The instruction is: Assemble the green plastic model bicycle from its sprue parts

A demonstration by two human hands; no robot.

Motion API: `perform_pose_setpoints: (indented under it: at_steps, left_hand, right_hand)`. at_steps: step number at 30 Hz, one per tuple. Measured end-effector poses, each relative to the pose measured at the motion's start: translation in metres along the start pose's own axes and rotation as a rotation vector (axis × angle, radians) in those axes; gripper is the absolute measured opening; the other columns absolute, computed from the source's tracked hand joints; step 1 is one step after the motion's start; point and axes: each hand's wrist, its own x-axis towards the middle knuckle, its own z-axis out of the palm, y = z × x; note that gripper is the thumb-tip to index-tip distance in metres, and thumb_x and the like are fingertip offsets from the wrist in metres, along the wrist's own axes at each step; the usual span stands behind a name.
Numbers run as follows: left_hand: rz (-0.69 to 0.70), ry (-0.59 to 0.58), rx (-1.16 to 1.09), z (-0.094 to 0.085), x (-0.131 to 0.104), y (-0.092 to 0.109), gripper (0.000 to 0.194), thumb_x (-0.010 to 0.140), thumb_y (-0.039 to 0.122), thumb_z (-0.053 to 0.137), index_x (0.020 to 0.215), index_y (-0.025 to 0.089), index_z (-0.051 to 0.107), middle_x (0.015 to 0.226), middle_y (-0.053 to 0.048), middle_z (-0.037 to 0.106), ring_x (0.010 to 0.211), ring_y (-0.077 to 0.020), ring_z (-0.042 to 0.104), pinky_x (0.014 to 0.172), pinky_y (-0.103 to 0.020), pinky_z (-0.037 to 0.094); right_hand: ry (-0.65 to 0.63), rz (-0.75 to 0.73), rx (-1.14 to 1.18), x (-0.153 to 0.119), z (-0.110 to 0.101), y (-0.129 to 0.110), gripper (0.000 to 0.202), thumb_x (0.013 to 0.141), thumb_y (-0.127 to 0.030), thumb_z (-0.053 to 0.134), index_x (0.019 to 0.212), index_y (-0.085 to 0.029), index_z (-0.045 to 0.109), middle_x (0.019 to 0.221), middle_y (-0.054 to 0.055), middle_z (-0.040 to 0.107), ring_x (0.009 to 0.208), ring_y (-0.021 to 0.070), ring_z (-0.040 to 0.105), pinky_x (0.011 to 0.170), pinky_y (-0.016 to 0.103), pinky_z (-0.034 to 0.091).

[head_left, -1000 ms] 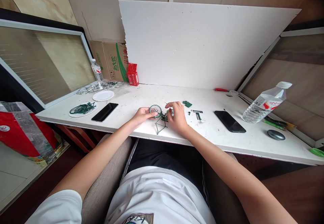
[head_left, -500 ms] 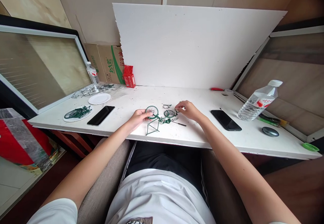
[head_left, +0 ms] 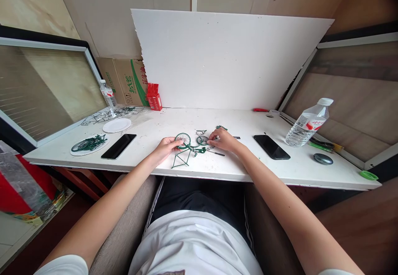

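My left hand (head_left: 166,148) pinches the rim of a green toy bicycle wheel (head_left: 183,137), held upright at the table's front. Close to its right a second, smaller-looking spoked wheel (head_left: 202,139) lies on the tabletop. My right hand (head_left: 224,139) is beside that wheel, its thumb and forefinger pressed together; what they pinch, if anything, is too small to make out. A thin green bicycle frame (head_left: 180,159) lies just below the held wheel. Small green parts (head_left: 200,150) and a thin dark tool (head_left: 216,153) lie between the hands.
Two phones (head_left: 119,146) (head_left: 272,147) flank the work area. At left, a white plate (head_left: 117,125) sits behind another heaped with green parts (head_left: 89,143). Water bottles (head_left: 309,122) (head_left: 107,94) stand at both sides. A white board (head_left: 230,59) leans behind; a red box (head_left: 154,96) stands at its left.
My right hand has moved left, from the right of the flat wheel to right beside it. My left hand still holds its wheel. The whole view has shifted slightly.
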Motion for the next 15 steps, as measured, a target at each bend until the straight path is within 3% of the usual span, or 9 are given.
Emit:
perform_pose_setpoints:
  at_steps: [5,10,15]
  left_hand:
    - [0.002,0.001,-0.003,0.0003,-0.0008,0.0009,0.036,0.075,0.043,0.093,0.093,0.014,0.081,0.107,-0.012,0.076,0.104,-0.0233,0.066,0.088,-0.034,0.053]
    - [-0.004,-0.006,0.003,0.0004,-0.0011,0.0016,0.038,0.074,0.044,0.093,0.092,0.014,0.081,0.105,-0.012,0.075,0.102,-0.0228,0.065,0.088,-0.035,0.053]
    - [0.008,0.002,0.015,-0.0016,0.0015,-0.001,0.039,0.072,0.045,0.094,0.09,0.013,0.081,0.102,-0.012,0.075,0.1,-0.0228,0.065,0.087,-0.035,0.054]
  right_hand:
    - [-0.009,0.018,0.0,0.0021,0.0033,0.0033,0.027,0.096,-0.044,0.066,0.091,-0.022,0.08,0.099,0.009,0.078,0.107,0.0306,0.062,0.091,0.041,0.049]
    - [0.066,0.043,0.031,0.0009,0.0045,0.0034,0.024,0.101,-0.038,0.058,0.095,-0.021,0.074,0.102,0.011,0.075,0.11,0.0306,0.06,0.093,0.042,0.048]
    - [0.177,0.116,0.021,0.0004,0.0033,0.0005,0.028,0.105,-0.043,0.052,0.099,-0.021,0.068,0.103,0.012,0.073,0.109,0.0311,0.06,0.093,0.043,0.048]
